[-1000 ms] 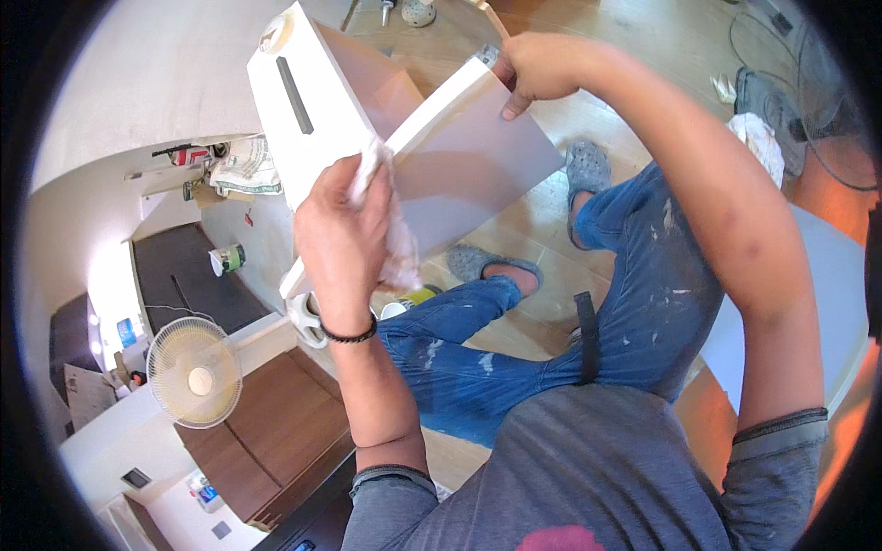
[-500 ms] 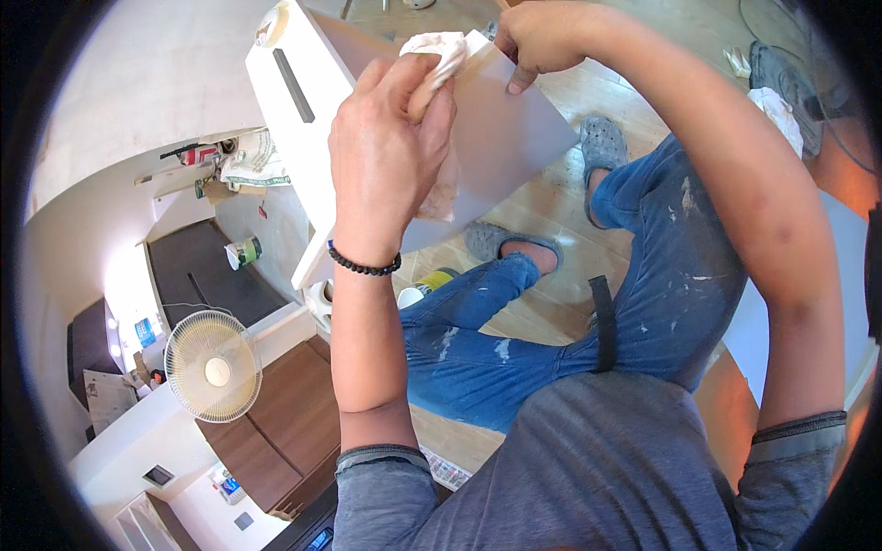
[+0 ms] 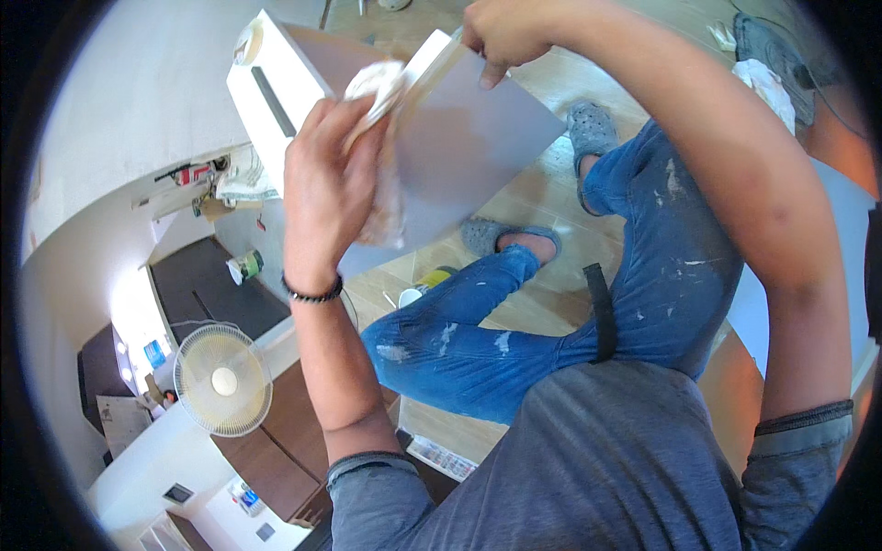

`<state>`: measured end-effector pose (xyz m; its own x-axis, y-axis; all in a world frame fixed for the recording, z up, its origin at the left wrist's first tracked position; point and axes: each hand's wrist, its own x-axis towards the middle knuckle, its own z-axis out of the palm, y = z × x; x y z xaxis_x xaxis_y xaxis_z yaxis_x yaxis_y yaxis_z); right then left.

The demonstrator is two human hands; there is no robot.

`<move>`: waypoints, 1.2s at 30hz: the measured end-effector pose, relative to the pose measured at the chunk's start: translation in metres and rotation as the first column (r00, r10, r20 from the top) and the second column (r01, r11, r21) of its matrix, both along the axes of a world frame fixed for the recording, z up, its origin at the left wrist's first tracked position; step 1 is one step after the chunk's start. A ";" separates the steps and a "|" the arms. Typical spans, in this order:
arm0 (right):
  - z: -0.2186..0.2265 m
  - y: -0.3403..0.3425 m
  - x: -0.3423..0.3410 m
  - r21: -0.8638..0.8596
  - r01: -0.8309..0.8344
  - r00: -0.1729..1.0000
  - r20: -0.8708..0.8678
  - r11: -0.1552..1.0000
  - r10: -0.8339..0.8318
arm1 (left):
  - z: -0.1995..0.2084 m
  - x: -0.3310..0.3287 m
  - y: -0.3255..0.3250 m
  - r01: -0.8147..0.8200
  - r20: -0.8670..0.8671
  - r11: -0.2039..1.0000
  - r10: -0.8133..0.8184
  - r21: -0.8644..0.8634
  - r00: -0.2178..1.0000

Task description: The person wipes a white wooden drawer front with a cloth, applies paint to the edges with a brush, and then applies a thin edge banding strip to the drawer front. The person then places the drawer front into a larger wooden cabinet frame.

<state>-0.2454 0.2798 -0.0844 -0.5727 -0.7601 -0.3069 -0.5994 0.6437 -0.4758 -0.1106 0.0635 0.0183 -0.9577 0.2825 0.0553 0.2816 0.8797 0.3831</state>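
Note:
A crumpled white rag (image 3: pixel 378 81) is bunched in my left hand (image 3: pixel 326 174), its loose end hanging below the fingers. The rag lies against the edge of a white panel (image 3: pixel 469 138) belonging to a boxy white furniture piece (image 3: pixel 308 90). A dark slot runs along that piece's left face. At the panel's upper corner, my right hand (image 3: pixel 514 37) grips the edge, with the thumb on the near face and the other fingers partly hidden behind.
A white fan (image 3: pixel 223 378) stands at left beside brown cabinet doors (image 3: pixel 276 459). A tub (image 3: pixel 244 266) rests on a dark surface. Near my feet are a white cup (image 3: pixel 409 297) and a yellow-green container (image 3: pixel 435 277). A white cloth (image 3: pixel 764 92) lies at upper right.
My left hand has slid the rag down and left along the panel edge, away from the corner. The right hand keeps its grip. The whole view has shifted slightly.

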 end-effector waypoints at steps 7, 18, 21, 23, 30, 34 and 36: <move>0.006 0.001 0.001 0.006 -0.001 1.000 0.001 1.000 0.001 | 0.004 -0.013 0.010 0.058 0.052 0.997 -0.061 0.056 0.997; 0.004 -0.001 0.001 0.018 0.015 1.000 0.019 1.000 -0.015 | 0.020 -0.011 0.004 0.034 0.263 0.996 -0.054 0.081 0.963; 0.003 -0.002 -0.001 0.060 0.017 1.000 0.021 0.998 -0.019 | 0.020 -0.009 0.002 -0.076 0.298 0.985 0.027 0.154 0.954; 0.001 -0.001 -0.003 0.056 0.001 1.000 0.017 0.998 -0.002 | 0.016 -0.008 0.000 -0.090 0.293 0.981 0.037 0.170 0.955; 0.004 -0.002 -0.001 0.081 0.005 1.000 0.001 0.997 -0.005 | 0.018 -0.021 0.009 0.126 0.194 0.992 -0.129 0.032 0.972; 0.004 -0.002 0.002 0.028 0.027 0.999 0.040 0.999 -0.028 | 0.028 -0.019 0.006 0.153 0.237 0.986 -0.136 -0.058 0.962; 0.004 -0.004 0.002 0.036 0.018 1.000 0.018 0.999 -0.018 | 0.023 -0.014 -0.004 0.107 0.255 0.993 -0.116 0.050 0.960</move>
<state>-0.2429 0.2763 -0.0801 -0.5804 -0.7380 -0.3443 -0.5791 0.6713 -0.4626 -0.1247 0.0593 0.0409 -0.9035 0.3908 -0.1762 0.2654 0.8327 0.4859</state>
